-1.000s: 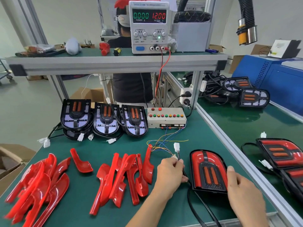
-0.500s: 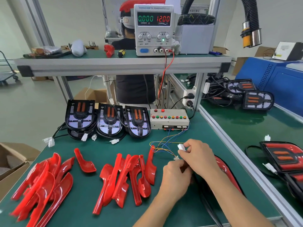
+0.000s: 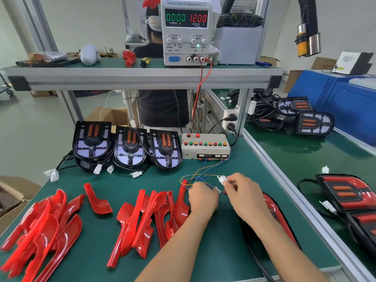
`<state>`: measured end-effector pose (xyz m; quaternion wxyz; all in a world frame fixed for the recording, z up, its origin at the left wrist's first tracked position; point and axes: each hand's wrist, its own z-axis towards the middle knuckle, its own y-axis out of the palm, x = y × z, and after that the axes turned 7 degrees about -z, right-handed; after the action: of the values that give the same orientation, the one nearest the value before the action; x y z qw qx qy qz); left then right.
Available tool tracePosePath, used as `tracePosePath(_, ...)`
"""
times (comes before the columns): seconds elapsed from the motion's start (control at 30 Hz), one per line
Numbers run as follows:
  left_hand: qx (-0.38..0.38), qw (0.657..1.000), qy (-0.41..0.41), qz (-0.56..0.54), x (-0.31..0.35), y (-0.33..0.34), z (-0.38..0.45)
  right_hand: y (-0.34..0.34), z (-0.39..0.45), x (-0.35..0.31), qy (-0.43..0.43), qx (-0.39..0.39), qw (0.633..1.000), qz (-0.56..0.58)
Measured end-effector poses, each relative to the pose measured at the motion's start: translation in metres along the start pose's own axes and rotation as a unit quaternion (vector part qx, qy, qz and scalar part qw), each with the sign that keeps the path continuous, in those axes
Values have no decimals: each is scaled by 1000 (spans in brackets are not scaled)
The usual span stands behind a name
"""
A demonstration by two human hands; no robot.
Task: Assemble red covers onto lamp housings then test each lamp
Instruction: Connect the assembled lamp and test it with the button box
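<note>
**Inspector:** Head view. Count the housings.

**Assistant:** Three uncovered lamp housings [image 3: 128, 147] stand in a row at centre left of the frame, rounded ends toward the viewer, long axes running front to back. At least one more lies beneath the leftmost.

**Inspector:** Red covers?

**Assistant:** Two loose heaps at lower left and lower centre, plus one single red cover [image 3: 96, 198] between them. The exact count is unreadable; most lie lengthwise, front to back.

**Inspector:** Unit under test?

**Assistant:** One covered lamp [image 3: 278, 216] at lower right, mostly hidden under the right forearm.

**Inspector:** Hands?

**Assistant:** The right hand [image 3: 244, 192] pinches a white connector [image 3: 221, 178]. The left hand [image 3: 203, 197] is curled round a second plug and coloured wires leading to the test box [image 3: 205, 146].

**Inspector:** Power supply?

**Assistant:** One DC power supply [image 3: 186, 31], upper centre, reads 0.000 and 12.00.
</note>
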<state>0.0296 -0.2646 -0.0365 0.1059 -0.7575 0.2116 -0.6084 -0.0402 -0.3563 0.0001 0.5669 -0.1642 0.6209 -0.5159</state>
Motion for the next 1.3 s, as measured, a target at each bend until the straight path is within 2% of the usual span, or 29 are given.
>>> tracePosePath(0.13,22,996,0,-91,-8,-5,-6,2,-1,4,10,24,1000,-2)
tracePosePath(0.2,33,998,51,-36,-5,-5,-11,2,0,4,15,40,999,-4)
tracePosePath(0.27,61,986,149,45,0,-4,-14,1,0,3,13,58,998,-16)
tracePosePath(0.33,66,940,286,172,4,-2,-10,0,0,2,8,61,997,-37)
tracePosePath(0.4,58,857,371,352,5,-2,-3,-1,-1,2,0,58,997,-60)
tracePosePath(0.47,34,810,364,458,5,-5,3,-3,-1,2,-4,53,996,-70)
tracePosePath(0.57,-18,787,348,508,2,-10,12,-3,0,3,0,44,997,-67)
tracePosePath(0.67,-55,804,378,456,3,-19,19,-2,1,3,3,40,997,-69)
tracePosePath(0.83,-105,892,357,257,13,-43,30,0,4,6,1,37,993,-112)
tracePosePath(0.9,-120,910,346,192,17,-52,32,0,4,5,-9,36,992,-118)
tracePosePath(1.07,-150,922,339,109,16,-61,33,0,5,3,-24,21,992,-126)
tracePosePath(1.3,-160,914,354,118,14,-67,32,-1,6,3,-42,-9,996,-79)
